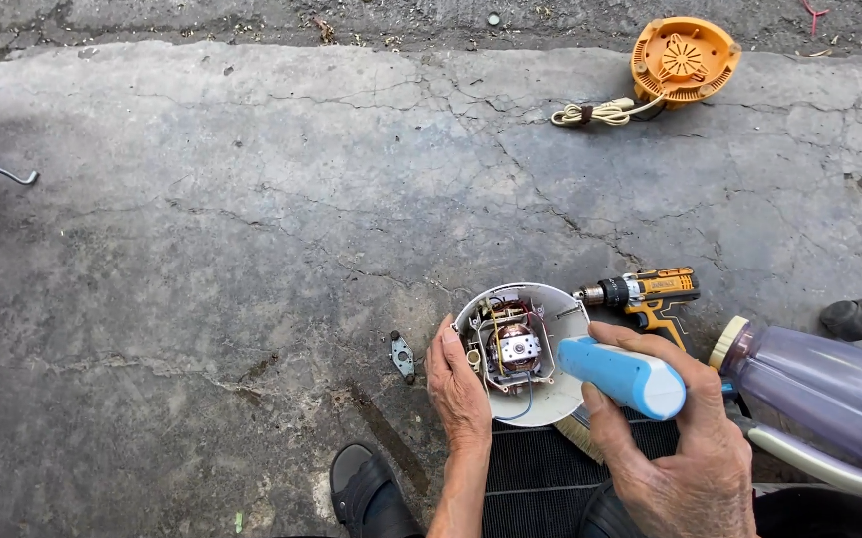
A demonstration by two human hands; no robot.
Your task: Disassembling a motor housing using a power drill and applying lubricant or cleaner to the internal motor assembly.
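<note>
The right hand (685,453) has a closed grip around a blue and white handle-shaped tool (618,376), its tip at the open white motor housing (523,351). The left hand (458,391) steadies the left edge of the housing with fingers curled on it. Left of the housing lies a small metal bracket (402,355). Just behind the housing lies a yellow cordless drill (646,295); far behind it, an orange round base (683,61) with its cord.

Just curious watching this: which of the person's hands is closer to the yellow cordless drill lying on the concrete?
Right. The right hand, gripping a blue-and-white tool, sits just below the drill. The left hand holds the open white housing, farther left.
</note>
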